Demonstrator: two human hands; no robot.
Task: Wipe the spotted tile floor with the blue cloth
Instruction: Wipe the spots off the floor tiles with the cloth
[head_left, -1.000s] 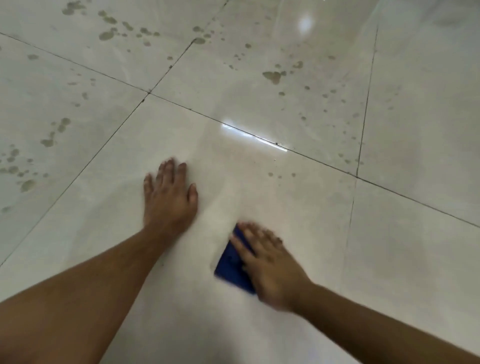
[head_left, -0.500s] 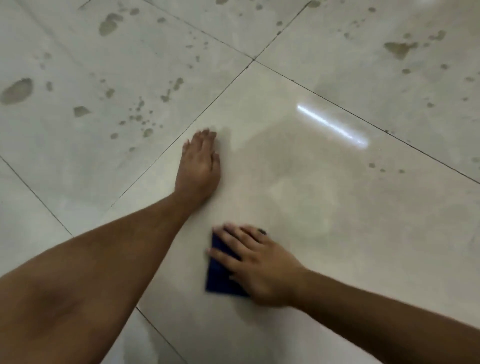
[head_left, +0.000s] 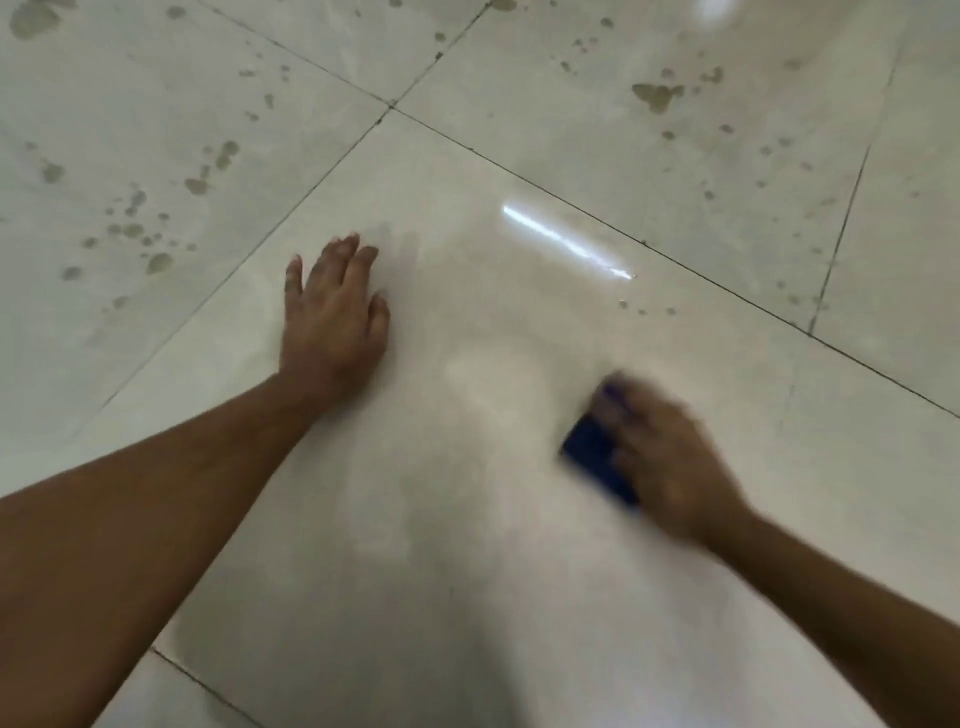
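R hand (head_left: 670, 462) w/ the blue cloth (head_left: 597, 457) has swung out to the right side of the tile floor (head_left: 467, 597). Half a sec ago it was in close, just below the L hand, and now it's well apart from it, blurred w/ motion, so the stroke looks live. Fingers lie across the top of the cloth, pressing it flat to the tile; too smeared to say whether they're straight or curled over the edge, so can't tell the exact grip. Cloth sits under that palm, its dark blue edge poking out on the left side. L hand (head_left: 335, 312) is planted flat on the same tile, fingers straight and a little apart, nothing under it, prob. bracing body weight; it reads as the same spot as before, while the view itself has shifted. What it means: the sweep is heading toward the few small spots (head_left: 644, 309) near the far grout line (head_left: 727, 291), which are there same as a sec ago, not reached yet. The middle of this tile looks clean, w/ a bright light streak (head_left: 566, 241) on it. The neighbouring tiles up top and left carry plenty of grey-green blotches (head_left: 657, 96), untouched. Judgement: one tile nearly done, most of the floor still to go.
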